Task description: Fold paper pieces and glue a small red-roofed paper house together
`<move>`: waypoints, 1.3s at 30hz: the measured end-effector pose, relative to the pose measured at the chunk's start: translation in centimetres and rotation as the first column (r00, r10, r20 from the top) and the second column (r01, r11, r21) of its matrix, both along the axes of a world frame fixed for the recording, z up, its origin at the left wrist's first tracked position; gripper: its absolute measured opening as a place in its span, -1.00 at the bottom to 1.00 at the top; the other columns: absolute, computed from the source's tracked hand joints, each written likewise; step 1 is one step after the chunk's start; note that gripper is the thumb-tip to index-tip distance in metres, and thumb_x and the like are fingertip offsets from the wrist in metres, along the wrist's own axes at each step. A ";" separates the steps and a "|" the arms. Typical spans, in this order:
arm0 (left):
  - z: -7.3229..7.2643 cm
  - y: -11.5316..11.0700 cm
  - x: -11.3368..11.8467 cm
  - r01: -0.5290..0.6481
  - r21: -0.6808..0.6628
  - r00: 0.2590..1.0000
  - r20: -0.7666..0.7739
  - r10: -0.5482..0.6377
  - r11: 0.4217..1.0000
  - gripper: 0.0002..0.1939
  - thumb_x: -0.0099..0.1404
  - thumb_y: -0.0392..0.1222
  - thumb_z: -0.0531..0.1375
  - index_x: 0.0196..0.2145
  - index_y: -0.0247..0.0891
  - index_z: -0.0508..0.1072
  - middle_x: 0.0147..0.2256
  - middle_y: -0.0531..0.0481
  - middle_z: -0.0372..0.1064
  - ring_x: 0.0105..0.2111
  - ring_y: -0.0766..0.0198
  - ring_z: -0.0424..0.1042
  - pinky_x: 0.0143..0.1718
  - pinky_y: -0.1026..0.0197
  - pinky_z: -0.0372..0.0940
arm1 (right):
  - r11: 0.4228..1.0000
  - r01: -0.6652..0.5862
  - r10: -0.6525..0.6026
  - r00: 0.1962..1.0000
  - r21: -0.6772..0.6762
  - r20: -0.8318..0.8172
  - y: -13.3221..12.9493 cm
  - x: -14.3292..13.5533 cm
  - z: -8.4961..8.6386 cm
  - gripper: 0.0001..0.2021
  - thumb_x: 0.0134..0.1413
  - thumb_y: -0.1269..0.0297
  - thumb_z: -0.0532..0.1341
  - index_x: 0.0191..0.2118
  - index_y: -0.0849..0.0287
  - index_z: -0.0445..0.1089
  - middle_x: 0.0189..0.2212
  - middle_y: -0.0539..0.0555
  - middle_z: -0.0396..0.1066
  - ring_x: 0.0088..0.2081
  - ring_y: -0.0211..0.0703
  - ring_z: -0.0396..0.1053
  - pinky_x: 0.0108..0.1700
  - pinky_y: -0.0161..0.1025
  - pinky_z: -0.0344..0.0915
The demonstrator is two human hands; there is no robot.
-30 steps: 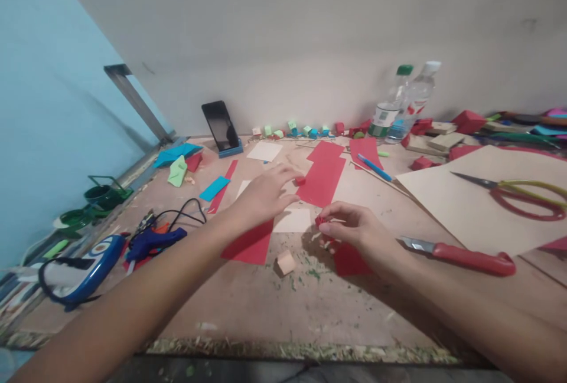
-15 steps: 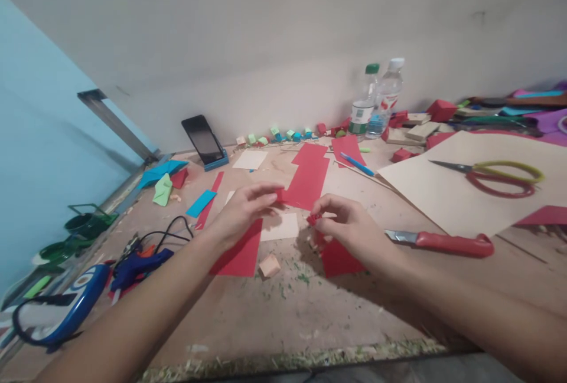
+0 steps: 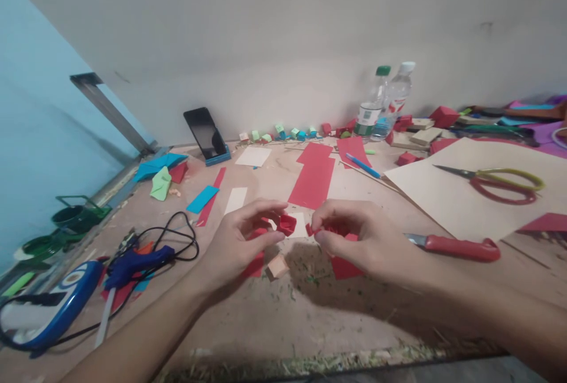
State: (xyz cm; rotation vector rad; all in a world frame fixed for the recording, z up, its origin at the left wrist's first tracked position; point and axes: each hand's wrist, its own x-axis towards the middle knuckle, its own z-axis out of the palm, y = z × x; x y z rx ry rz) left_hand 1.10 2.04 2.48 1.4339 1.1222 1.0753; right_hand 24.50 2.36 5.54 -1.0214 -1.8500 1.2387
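Note:
Between the thumb and fingers of my left hand (image 3: 252, 232) is a small red folded paper box (image 3: 287, 225). My right hand (image 3: 354, 231) pinches another small red paper piece (image 3: 310, 229), just right of the box and apart from it. Both hands are above the table over a cream paper piece (image 3: 300, 226) and red paper sheets, partly hidden by my fingers. A small peach-coloured paper cube (image 3: 277, 267) rests on the table just below and between my hands. A larger red sheet (image 3: 312, 182) lies beyond them.
At the right are a red-handled knife (image 3: 463, 247) and scissors (image 3: 505, 181) on a cream sheet (image 3: 425, 194). Two bottles (image 3: 368, 117) stand at the back, a phone (image 3: 206, 135) back left. A blue glue gun (image 3: 137, 265) with a black cable lies left.
My left hand has moved down and toward the middle and now shows the red box between its fingers. My right hand stays near the same place with its red piece. The view has shifted slightly.

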 end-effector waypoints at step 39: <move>-0.6 2.4 -1.3 0.403 0.227 0.681 -0.722 -0.124 0.887 -0.87 0.33 -0.29 0.32 -0.16 -0.27 0.61 -0.25 -0.06 0.62 -0.23 0.12 0.56 -0.20 0.18 0.34 | 0.973 0.090 -0.049 0.981 -0.213 0.188 1.8 -0.7 -3.8 -0.59 -0.03 -0.18 0.37 -0.42 0.13 0.56 -0.49 0.13 0.51 -0.50 -0.07 0.38 -0.41 -0.16 0.28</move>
